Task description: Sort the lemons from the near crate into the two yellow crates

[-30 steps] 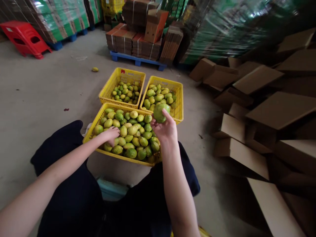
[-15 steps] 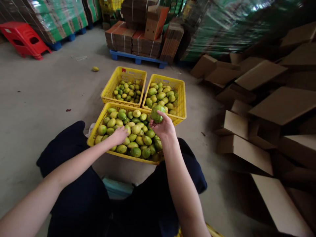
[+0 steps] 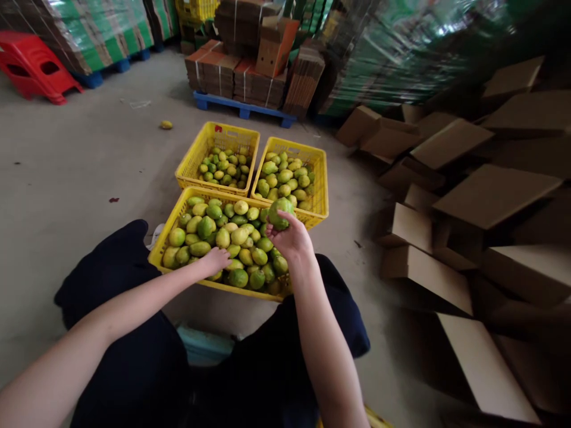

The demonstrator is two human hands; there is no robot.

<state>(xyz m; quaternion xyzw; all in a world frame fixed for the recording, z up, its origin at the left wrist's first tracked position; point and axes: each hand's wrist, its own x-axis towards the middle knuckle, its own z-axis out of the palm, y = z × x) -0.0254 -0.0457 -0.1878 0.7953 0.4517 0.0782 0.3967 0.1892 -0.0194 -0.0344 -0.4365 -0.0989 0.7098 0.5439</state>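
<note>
My right hand (image 3: 289,235) is raised over the right side of the front yellow crate (image 3: 172,268), its fingers and thumb closed round a large green lemon (image 3: 280,213). Low over the middle of that crate, my left hand (image 3: 217,261) lies palm down with its fingers reaching onto the fruit. The fingertips touch the lemons there, and the underside of that hand is hidden. Green and yellow lemons (image 3: 239,236) fill the front crate.
Behind stand two more yellow crates of lemons, a left one (image 3: 190,163) and a right one (image 3: 322,178). Open cardboard boxes (image 3: 495,196) are heaped at right. A red stool (image 3: 40,68), one loose lemon (image 3: 166,125) and a blue pallet (image 3: 243,109) of flattened cartons are farther off.
My left hand has moved down toward the near side of the front crate, uncovering a yellow lemon. The right hand still holds the green lemon. The whole view has shifted slightly.
</note>
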